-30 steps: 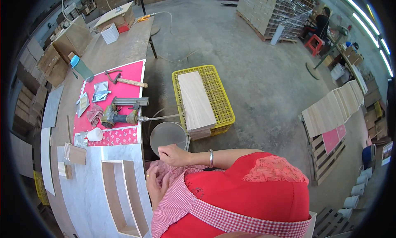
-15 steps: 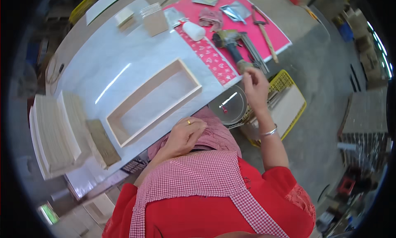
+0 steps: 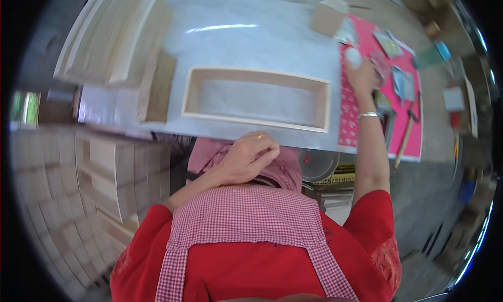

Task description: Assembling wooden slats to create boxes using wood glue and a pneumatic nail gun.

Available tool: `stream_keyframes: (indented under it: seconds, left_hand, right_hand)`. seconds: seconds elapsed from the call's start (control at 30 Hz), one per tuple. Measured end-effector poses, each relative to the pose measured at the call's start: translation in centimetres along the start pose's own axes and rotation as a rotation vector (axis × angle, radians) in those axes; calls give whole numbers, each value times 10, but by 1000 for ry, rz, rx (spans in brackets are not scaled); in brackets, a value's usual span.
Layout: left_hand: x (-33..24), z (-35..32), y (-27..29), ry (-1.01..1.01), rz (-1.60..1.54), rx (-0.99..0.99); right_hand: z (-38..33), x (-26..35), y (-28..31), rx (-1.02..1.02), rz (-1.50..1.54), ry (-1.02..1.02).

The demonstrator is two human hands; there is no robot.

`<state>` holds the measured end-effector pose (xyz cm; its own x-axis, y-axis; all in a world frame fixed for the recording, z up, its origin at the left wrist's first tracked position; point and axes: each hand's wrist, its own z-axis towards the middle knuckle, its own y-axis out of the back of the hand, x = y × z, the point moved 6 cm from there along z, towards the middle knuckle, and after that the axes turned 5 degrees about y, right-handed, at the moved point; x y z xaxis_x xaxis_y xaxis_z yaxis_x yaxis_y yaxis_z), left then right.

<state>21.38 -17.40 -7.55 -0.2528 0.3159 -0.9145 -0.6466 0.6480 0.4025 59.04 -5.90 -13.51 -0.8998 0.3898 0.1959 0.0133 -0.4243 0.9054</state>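
Pale tabletop [image 3: 251, 50], grey workshop floor [image 3: 416, 181], left hand [image 3: 248, 156] curled, right hand [image 3: 361, 79] at bottle [image 3: 353, 57], grip unclear

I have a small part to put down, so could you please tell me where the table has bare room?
Bare table shows beyond the wooden frame, between the stacked boards and the tan stack, and inside the frame. It is crowded on the pink mat, around the right hand, with bottle and hammer.
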Motion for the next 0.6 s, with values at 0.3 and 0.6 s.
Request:
stream_keyframes:
  seconds: [0.3,0.6]
  left_hand:
    - [22,-23,19,151,-223,-169]
    - [21,-16,6,28,-243,-129]
  right_hand:
    - [-13,-34,33,-278,368,-211]
    - [-86,76,172,-253,887,43]
